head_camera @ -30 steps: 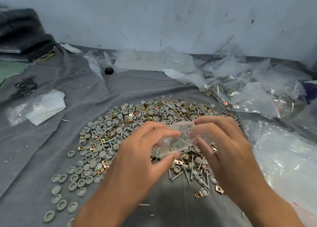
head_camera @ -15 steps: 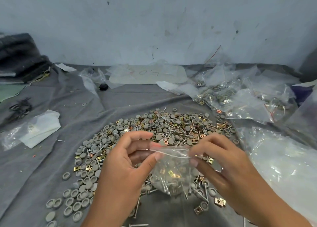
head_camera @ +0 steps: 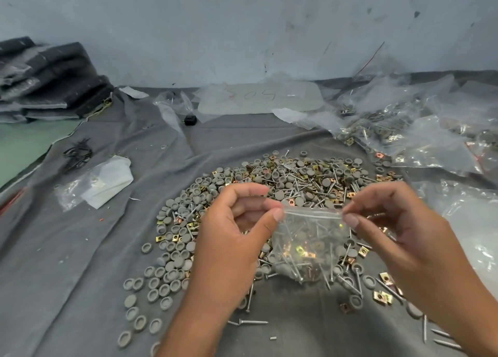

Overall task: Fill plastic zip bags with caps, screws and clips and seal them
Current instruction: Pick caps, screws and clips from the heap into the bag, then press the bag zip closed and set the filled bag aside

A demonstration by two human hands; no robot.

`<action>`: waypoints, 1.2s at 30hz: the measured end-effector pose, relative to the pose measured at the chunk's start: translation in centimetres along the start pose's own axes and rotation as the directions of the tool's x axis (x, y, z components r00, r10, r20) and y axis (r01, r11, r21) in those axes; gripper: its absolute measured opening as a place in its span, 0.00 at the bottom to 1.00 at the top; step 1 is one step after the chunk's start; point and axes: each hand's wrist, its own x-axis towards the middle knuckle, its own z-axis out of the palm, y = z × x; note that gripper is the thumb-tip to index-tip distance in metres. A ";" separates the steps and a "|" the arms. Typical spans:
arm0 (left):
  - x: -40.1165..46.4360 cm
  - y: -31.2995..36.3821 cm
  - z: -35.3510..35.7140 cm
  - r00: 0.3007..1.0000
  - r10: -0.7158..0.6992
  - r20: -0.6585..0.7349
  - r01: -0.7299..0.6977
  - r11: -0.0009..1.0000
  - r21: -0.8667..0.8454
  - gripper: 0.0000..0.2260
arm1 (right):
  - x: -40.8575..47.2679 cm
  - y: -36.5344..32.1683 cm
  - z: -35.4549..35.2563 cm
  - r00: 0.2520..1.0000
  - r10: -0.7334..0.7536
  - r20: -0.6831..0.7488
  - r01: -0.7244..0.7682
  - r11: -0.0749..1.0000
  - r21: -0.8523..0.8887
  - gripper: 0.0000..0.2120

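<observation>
Left hand (head_camera: 231, 238) and right hand (head_camera: 388, 222) are each pinching, thumb against forefinger, one end of the zip strip of a filled zip bag (head_camera: 310, 246) — a second ago it was bunched between them; now it is hanging stretched flat above the loose pile of caps, screws and clips (head_camera: 269, 192). Filling is looking finished, sealing likely under way — whether the strip is fully closed cannot be told. The grey cloth (head_camera: 80, 249) is lying beneath.
</observation>
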 end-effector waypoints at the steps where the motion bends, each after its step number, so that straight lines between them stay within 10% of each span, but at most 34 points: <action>1: 0.0 0.0 0.0 1.000 0.001 0.001 -0.001 1.000 0.007 0.12 | 0.0 0.1 0.0 1.000 0.007 0.001 -0.007 1.000 -0.009 0.09; 21: -0.2 -0.2 -0.3 1.000 -0.020 0.007 0.020 1.000 0.018 0.14 | -0.6 3.5 1.1 0.991 0.064 -0.120 -0.062 0.998 0.021 0.22; 36: -0.2 -0.7 -0.3 0.998 0.013 0.067 -0.017 0.998 0.055 0.10 | -0.4 0.4 2.6 0.992 0.120 -0.046 -0.091 0.907 0.411 0.19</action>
